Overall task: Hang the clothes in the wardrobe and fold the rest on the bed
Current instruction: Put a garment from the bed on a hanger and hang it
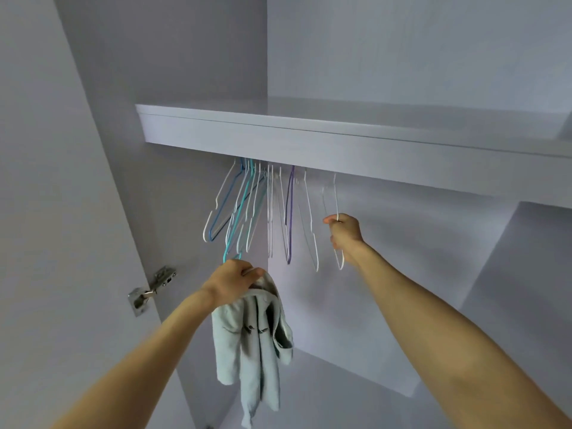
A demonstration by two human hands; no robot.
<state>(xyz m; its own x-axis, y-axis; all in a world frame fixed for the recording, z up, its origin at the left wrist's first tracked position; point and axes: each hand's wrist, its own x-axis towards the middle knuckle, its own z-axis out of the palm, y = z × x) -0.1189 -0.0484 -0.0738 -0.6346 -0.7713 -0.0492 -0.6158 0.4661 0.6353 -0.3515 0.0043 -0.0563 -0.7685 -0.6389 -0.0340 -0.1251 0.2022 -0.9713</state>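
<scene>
Two hands were up inside the wardrobe (402, 57). Left hand (235, 281) clutched a bunched pale garment (250, 342) just under the hangers (247, 205); it hung limp, soft and light, likely best taken by the collar or shoulders. Right hand (345, 232) was curled round a white hanger (337, 193), thin, stiff wire, easily snagged on its neighbours. Shelf (340, 140) edge sat close overhead; open room lay to the right.

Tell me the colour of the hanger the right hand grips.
White hanger, gripped by the right hand; head view shows it.
</scene>
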